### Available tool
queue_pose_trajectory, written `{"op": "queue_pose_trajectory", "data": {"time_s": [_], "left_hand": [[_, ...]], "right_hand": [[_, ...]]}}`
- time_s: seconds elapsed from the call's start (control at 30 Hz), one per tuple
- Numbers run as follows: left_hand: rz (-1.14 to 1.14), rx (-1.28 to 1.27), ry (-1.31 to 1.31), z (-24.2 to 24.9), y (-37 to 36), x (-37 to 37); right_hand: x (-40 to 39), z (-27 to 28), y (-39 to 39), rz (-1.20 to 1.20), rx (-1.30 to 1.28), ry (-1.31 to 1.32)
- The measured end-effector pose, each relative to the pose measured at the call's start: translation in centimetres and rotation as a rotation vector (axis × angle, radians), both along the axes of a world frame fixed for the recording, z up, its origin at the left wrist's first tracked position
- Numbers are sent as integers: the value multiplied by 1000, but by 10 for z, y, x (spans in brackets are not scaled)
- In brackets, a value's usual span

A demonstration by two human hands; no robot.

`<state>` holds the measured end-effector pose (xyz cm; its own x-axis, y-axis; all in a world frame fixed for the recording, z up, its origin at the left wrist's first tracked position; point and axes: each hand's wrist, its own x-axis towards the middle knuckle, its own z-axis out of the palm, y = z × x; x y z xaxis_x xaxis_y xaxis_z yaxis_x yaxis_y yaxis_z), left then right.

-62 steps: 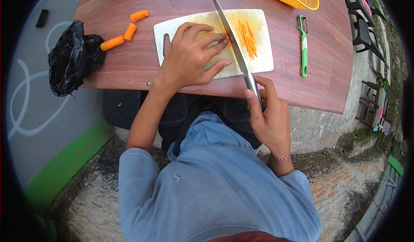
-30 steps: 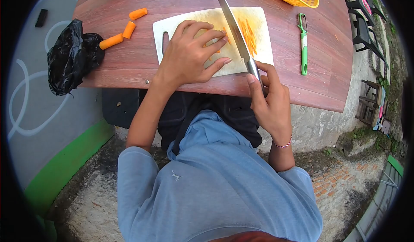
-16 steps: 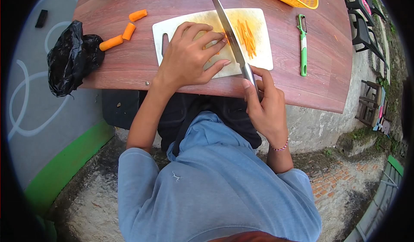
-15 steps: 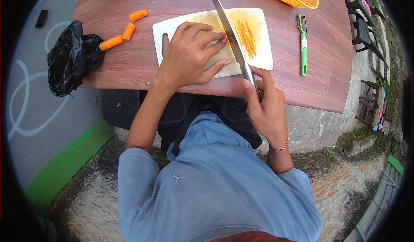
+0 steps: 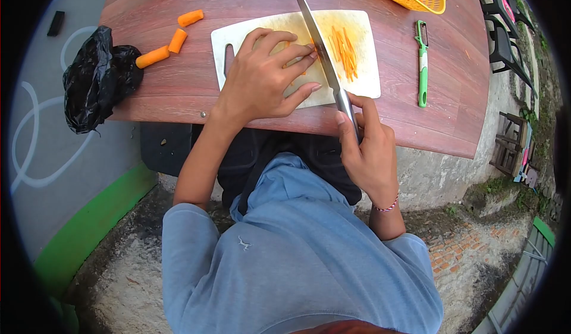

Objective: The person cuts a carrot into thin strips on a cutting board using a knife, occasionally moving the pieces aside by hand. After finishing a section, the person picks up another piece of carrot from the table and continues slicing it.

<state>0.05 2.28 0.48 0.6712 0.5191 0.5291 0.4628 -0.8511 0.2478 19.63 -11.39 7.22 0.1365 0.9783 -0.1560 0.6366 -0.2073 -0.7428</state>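
On a white cutting board (image 5: 370,75), my left hand (image 5: 259,81) presses down with bent fingers on cut carrot (image 5: 279,46), mostly hidden beneath it. My right hand (image 5: 372,149) is wrapped round the handle of a large kitchen knife (image 5: 323,51). The blade slants away across the board, right beside the left fingertips. Thin carrot strips (image 5: 344,54) lie in a small pile to the right of the blade.
Peeled carrot pieces (image 5: 177,41) lie left of the board by a black plastic bag (image 5: 95,84) at the table edge. A green-handled peeler (image 5: 423,75) rests on the right. Behind it stands a yellow basket (image 5: 405,0) holding shredded carrot. Dark chairs (image 5: 502,45) stand beyond.
The view has shifted slightly, so the board, peeler and basket sit a little further right. Both hands and the knife hold nearly the same pose over the board.
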Motion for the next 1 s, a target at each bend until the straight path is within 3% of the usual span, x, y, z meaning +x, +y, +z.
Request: {"op": "queue_pose_trajectory", "data": {"time_s": [0.4, 0.73, 1.0], "left_hand": [[1, 1, 14, 0, 0, -1], [4, -11, -2, 0, -1, -1], [7, -3, 8, 6, -2, -2]], "right_hand": [[-8, -7, 39, 39, 122, -53], [15, -3, 7, -34, 35, -84], [10, -1, 8, -55, 75, 65]]}}
